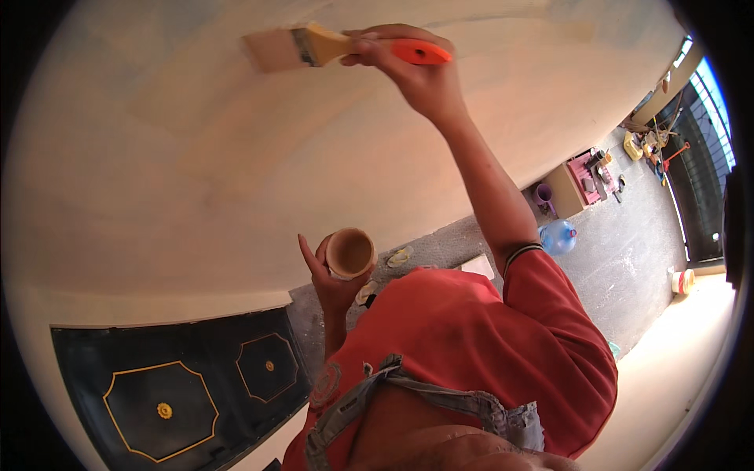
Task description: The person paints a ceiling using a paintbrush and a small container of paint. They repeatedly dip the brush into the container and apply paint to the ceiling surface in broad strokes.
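The right hand (408, 67) is raised high and wrapped around the orange handle of a flat paintbrush (314, 47), whose pale bristles lie against the cream wall (196, 157) near the top edge of the view. Around the bristles the wall runs broad and bare in every direction, so there is open surface left, right and below the brush, while above it the view cuts off almost at once. The left hand (326, 271) sits lower, close to the chest, curled around a small round cup (350, 253) tilted so its brownish inside shows; what lies in it I cannot make out. The forefinger of that hand sticks up free of the cup. Cup and brush are well apart, with the bare wall between them. Below the wall's lower edge, a dark door (173, 385) with gold-lined panels and small yellow rosettes fills the lower left, its far side lost in the black rim. The person's red shirt (471, 345) and grey strap (408, 388) cover the lower middle and hide the floor beneath. Off to the right a strip of grey floor (628, 251) shows, with a blue water bottle (559, 235) near the raised arm's elbow, a pink-topped box (589, 179) with clutter beyond it, and a dark gate (703, 180) at the far edge; those small things are too bent and tiny to tell apart.
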The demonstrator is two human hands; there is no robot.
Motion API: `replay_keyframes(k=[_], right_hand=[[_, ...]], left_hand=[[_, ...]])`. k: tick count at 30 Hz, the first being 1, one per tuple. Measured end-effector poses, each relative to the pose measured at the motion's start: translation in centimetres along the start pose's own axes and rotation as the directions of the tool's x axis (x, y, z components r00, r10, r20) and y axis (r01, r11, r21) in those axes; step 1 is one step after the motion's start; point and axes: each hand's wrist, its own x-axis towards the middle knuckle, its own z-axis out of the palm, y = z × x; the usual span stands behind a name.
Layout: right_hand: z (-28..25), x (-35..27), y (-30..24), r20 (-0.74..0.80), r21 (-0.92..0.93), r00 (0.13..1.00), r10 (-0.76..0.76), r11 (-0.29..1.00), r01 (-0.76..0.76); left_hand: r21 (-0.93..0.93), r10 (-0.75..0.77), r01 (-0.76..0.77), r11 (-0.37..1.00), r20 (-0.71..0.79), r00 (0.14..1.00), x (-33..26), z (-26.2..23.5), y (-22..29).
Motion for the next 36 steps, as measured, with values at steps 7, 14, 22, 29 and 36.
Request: replay_keyframes(k=[7, 14, 22, 29, 36], right_hand=[[-16.1, -2.6, 0.0, -0.139, -0.278, 0.990, -0.024, 0.960, -0.016], [-27.4, -3.3, -3.8, -0.356, -0.417, 0.933, -0.044, 0.902, -0.116], [-41.6, -5.2, -4.6, -0.438, -0.589, 0.870, -0.228, 0.804, -0.086], [-29.8, -3.3, -8.1, -0.576, -0.473, 0.696, -0.429, 0.869, 0.145], [-3.3, -2.3, -4.3, -0.034, -0.074, 0.999, -0.014, 0.997, 0.011]], left_hand=[[0.027, -0.009, 0.009, 1.000, -0.022, 1.000, 0.0, 0.4, 0.6], [0.058, 0.017, -0.016, 0.998, -0.007, 1.000, -0.1, -0.1, 0.2], [0.003, 0.070, -0.070, 0.998, 0.029, 0.997, 0.3, -0.3, -0.4], [0.040, 0.090, -0.090, 0.995, 0.007, 0.996, 0.4, -0.2, 0.9], [0.006, 0.061, -0.061, 0.998, 0.015, 0.998, 0.2, 0.0, 0.8]])
